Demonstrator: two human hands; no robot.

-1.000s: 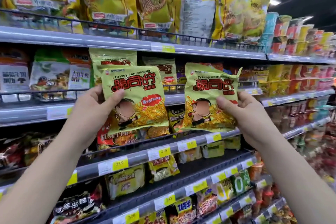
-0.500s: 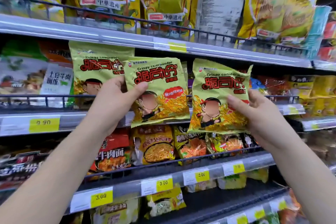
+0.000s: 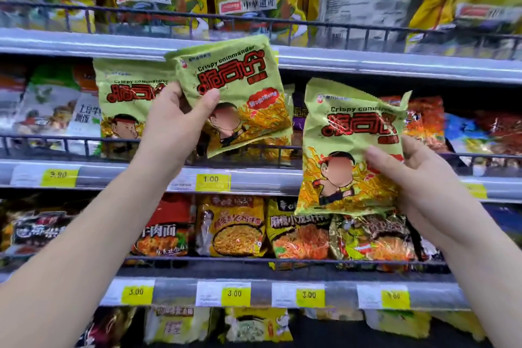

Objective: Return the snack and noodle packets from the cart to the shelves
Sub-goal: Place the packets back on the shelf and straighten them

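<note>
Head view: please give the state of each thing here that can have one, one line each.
left hand: grips the left green packet by its left edge.
left green packet: held up, tilted, off the shelf.
right hand: grips the right green packet by its right side.
right green packet: held lower, creased, off the shelf.
shelved green packet: standing upright on the middle shelf, behind its rail.

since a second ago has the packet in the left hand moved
Yes. The left-hand packet has risen: its top now overlaps the upper shelf edge, and its bottom clears the 1.00 price tag.
</note>
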